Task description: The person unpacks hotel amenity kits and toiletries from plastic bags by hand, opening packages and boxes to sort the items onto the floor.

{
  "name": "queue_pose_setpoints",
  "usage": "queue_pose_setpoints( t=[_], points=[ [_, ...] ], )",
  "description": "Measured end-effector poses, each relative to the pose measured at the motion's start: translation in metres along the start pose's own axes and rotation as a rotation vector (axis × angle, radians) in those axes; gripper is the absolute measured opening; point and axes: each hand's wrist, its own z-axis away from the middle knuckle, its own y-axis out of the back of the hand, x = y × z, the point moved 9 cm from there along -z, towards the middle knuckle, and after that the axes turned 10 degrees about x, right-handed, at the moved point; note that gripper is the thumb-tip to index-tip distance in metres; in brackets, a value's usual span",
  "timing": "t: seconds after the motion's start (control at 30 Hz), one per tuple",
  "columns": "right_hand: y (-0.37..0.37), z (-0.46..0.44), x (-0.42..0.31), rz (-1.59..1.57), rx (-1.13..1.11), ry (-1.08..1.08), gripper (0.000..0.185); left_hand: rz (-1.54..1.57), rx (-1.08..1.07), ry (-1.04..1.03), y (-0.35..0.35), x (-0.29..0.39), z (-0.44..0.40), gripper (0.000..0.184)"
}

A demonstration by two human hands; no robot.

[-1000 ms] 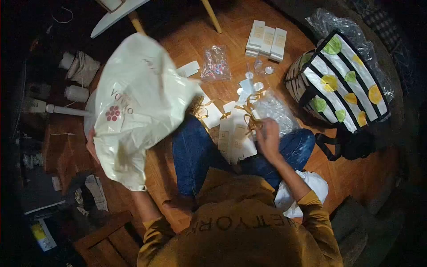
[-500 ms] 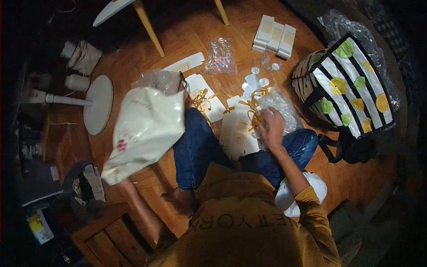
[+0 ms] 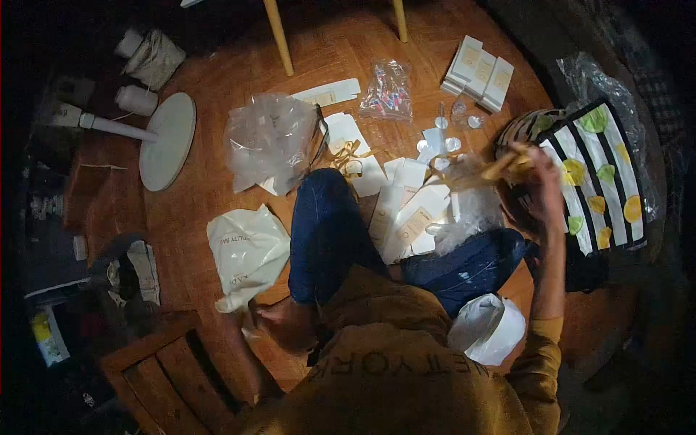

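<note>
Beside my left knee, a cream plastic bag [image 3: 248,250] with printed lettering rests on the floor. Its gathered lower end meets my left hand [image 3: 238,319], which is dim but appears closed on it. On the other side, my right hand [image 3: 545,181] is raised in front of the striped bag and closed around gold ribbons [image 3: 507,165], smeared by motion. Below the ribbons, clear plastic wrapping [image 3: 471,217] lies against my right leg. White cartons with beige labels [image 3: 417,226] are spread between my legs, and more gold ribbon [image 3: 350,156] lies on white card.
A striped bag with citrus prints [image 3: 580,177] stands at right. White boxes [image 3: 480,75] are stacked at the back, near a pouch of small colourful pieces [image 3: 386,90]. Clear plastic [image 3: 268,141] lies left of centre. A round white stand base [image 3: 168,145] and wooden furniture [image 3: 170,377] are at left.
The cream bag has come down from mid-air to the floor, uncovering the clear plastic behind it. My right hand has lifted gold ribbons off the cartons and moved right.
</note>
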Motion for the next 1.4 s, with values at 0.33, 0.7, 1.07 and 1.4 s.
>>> queue_pose_setpoints(
  t=[0.33,0.7,1.07,1.4],
  points=[
    [-0.038,-0.071,0.071,0.864,0.019,0.085,0.031,0.056,0.136,-0.116,0.035,0.145,-0.062,0.033],
    [-0.03,-0.079,0.155,1.008,0.018,0.302,0.023,0.27,0.158,-1.035,-0.247,0.48,0.007,0.018],
    [-0.079,-0.011,-0.062,0.239,-0.068,0.079,0.021,1.028,-0.488,-1.316,-0.036,0.587,0.06,0.022],
    [-0.153,0.001,-0.102,0.132,-0.238,0.238,0.031,1.46,-0.339,-1.205,0.074,0.648,0.09,0.045]
  ],
)
